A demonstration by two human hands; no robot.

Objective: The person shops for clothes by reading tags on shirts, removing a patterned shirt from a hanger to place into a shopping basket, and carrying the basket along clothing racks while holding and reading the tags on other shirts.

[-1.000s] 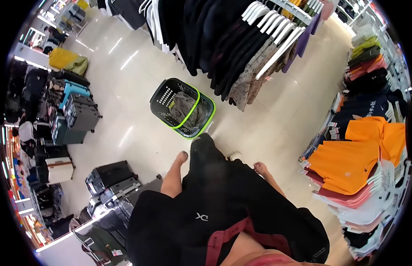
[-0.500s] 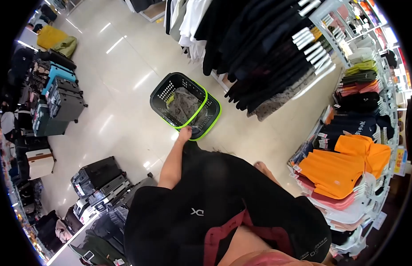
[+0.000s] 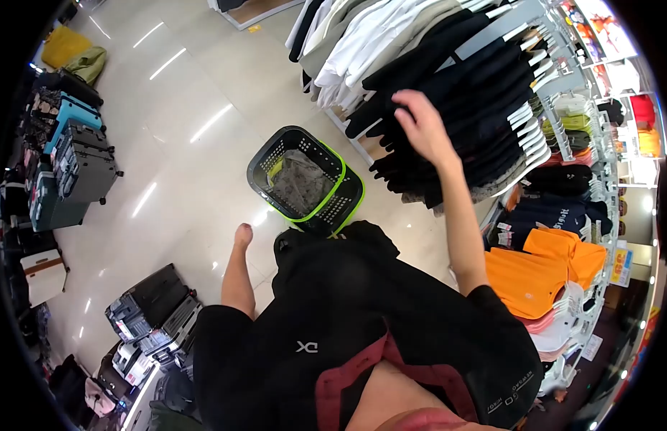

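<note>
My right hand (image 3: 422, 128) reaches over a rack of black garments (image 3: 470, 93), its thumb and fingers apart and nothing held between them. Whether the fingertips touch the cloth I cannot tell. Low on the left, my left hand (image 3: 243, 235) hangs above the floor with its fingers curled in and no object showing in it. The black shopping basket (image 3: 258, 161) with a bright green handle (image 3: 343, 176) stands on the floor between my hands, just ahead of me. Inside it lies a crumpled grey-brown garment (image 3: 301, 183) with a yellow-green patch.
White and beige tops (image 3: 362, 54) hang farther along the rack. At right, an orange T-shirt (image 3: 534, 280) lies across a display of hanging clothes. Suitcases (image 3: 89, 169) line the left side, with a black suitcase (image 3: 150, 302) closer to me. Glossy tiled floor (image 3: 183, 136) runs between.
My left hand has let go of the basket's handle and moved left. My right hand has come into view, over the black garments. The basket sits in nearly the same place.
</note>
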